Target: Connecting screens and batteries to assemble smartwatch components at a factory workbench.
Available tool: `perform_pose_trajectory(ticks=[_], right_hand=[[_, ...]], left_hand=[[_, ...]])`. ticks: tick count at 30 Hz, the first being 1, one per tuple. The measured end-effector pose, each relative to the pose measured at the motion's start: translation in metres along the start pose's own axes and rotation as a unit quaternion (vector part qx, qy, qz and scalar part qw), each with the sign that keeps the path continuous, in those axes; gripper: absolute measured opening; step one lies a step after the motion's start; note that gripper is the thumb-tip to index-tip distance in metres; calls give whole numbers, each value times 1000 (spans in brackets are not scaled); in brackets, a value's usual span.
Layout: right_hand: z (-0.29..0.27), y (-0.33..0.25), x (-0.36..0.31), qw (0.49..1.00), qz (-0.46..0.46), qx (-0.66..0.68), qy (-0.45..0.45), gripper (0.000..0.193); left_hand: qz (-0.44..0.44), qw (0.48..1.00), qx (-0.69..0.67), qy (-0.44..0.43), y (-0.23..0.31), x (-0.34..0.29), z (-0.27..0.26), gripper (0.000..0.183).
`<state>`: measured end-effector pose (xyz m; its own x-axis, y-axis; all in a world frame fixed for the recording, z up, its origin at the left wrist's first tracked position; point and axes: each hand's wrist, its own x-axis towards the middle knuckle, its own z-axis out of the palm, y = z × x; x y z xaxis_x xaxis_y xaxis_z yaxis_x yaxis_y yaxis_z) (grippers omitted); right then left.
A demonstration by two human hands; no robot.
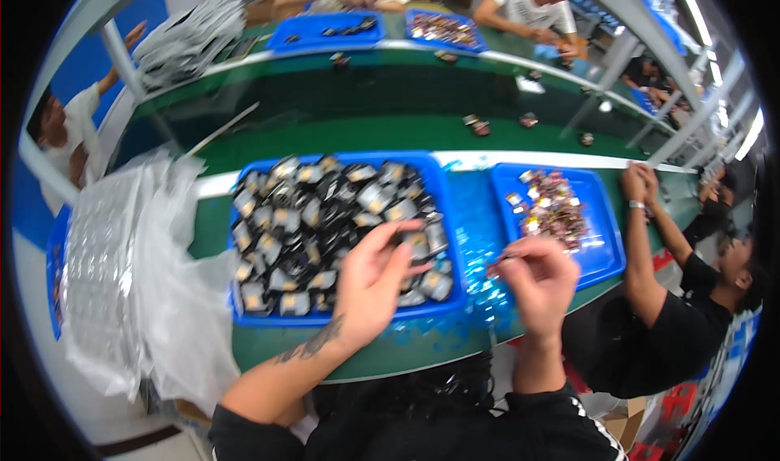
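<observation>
My left hand (375,281) is over the right side of a large blue tray (449,242) heaped with small black parts with square silver faces (309,209). Its thumb and fingers curl around one such black-and-silver part (418,246). My right hand (543,281) is at the near left edge of a smaller blue tray (605,254), which holds a pile of small reddish-brown and gold parts (556,205). Thumb and forefinger pinch a tiny dark reddish part (498,263); its exact kind is too blurred to tell.
Crinkled blue film (479,217) lies between the trays. Clear plastic blister sheets (97,274) are stacked at the left. Beyond a white rail, a green conveyor belt (325,120) carries a few small parts. People work across it and at right; more blue trays (325,32) stand there.
</observation>
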<state>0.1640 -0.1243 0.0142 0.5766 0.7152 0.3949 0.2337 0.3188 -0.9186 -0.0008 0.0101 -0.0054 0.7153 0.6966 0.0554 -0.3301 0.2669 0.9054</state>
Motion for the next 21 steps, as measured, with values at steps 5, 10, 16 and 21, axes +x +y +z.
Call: perform_pose_trajectory(ticks=[5, 10, 16, 21], right_hand=[[37, -8, 3, 981, -28, -144, -128, 14], [48, -9, 7, 963, -94, -245, -59, 13], [53, -12, 11, 968, -69, -237, -55, 12], [50, -21, 14, 975, -28, -207, -74, 10]], left_hand=[[53, 992, 72, 86, 0, -3, -1, 28], [19, 999, 7, 27, -7, -4, 10, 35], [34, 999, -15, -32, -7, -6, 6, 35], [37, 998, 2, -48, -5, -8, 5, 35]])
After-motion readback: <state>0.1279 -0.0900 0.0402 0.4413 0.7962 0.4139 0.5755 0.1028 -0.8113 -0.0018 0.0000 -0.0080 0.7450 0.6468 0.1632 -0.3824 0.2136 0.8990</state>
